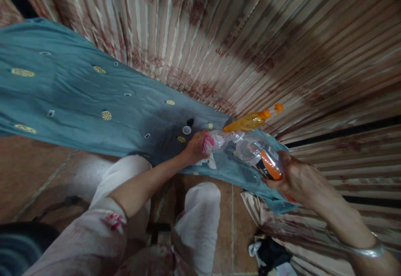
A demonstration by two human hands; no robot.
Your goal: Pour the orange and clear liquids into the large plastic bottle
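In the head view, your left hand [196,150] is wrapped around a small bottle [216,141], clear with a pink patch by your fingers. Your right hand [294,178] grips a large bottle [249,148], clear with an orange and black label, tilted so its neck points toward the small one. The two necks meet between your hands, above the teal cloth [72,88]; whether they touch, you cannot tell from here. Just beyond them is a yellow pump bottle [249,122] with an orange top. Near your left hand lie a white cap [186,130] and a small black piece [190,122], and below it a white tissue [211,161]. A pleated curtain [188,29] hangs behind the cloth.
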